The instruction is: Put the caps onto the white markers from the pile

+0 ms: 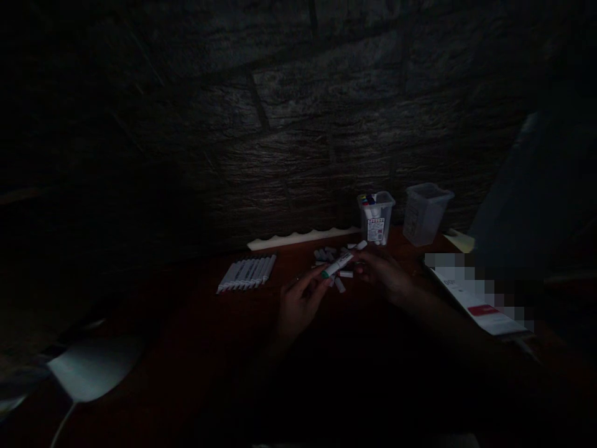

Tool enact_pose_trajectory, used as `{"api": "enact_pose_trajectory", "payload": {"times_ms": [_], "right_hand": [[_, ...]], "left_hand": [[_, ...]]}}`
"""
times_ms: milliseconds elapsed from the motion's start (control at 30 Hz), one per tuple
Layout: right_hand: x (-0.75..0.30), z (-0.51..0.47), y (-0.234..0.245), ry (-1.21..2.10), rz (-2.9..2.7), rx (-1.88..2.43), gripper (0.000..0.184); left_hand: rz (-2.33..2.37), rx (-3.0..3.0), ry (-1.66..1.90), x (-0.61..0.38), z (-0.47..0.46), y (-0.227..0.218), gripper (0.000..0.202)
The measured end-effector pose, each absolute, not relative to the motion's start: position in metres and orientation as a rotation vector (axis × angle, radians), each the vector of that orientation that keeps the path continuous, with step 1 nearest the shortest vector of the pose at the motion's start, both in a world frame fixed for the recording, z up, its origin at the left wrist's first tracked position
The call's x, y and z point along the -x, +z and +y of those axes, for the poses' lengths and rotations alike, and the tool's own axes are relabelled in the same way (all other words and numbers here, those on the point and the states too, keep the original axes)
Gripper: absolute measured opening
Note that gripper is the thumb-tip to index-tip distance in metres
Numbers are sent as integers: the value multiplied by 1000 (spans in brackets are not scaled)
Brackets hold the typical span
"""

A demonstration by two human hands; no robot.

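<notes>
A white marker (339, 264) with a green end is held aslant between my two hands, above a loose pile of small white caps (346, 274). My left hand (301, 297) grips its green lower end with thumb and fingers. At the upper end, the fingers of my right hand (380, 270) are closed on the marker; what lies under those fingertips is hidden in the dim light. To the left, several white markers (247, 272) lie side by side in a neat row on the dark reddish table (186, 348).
Behind my right hand stands a clear plastic box (383, 218) with markers and a label. Another clear box (422, 218) is beside it. A white wavy-edged strip (303, 238) lies along the brick wall. At right is a printed sheet (485, 308); a pale object (96, 367) with a cord is left.
</notes>
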State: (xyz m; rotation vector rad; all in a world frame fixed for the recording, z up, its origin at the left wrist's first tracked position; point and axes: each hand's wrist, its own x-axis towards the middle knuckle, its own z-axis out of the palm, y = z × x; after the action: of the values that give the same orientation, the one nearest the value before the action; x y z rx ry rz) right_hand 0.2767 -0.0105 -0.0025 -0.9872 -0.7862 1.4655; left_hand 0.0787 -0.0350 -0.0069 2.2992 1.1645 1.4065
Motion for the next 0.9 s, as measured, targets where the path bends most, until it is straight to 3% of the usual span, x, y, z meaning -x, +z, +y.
{"api": "enact_pose_trajectory", "payload": {"times_ms": [267, 900], "right_hand": [[-282, -12, 7, 1346, -792, 891, 47], [-279, -16, 12, 1248, -1028, 960, 31]], "left_hand": [[1273, -2212, 1350, -77, -27, -16, 23], [1339, -2107, 1427, -73, -20, -21, 26]]}}
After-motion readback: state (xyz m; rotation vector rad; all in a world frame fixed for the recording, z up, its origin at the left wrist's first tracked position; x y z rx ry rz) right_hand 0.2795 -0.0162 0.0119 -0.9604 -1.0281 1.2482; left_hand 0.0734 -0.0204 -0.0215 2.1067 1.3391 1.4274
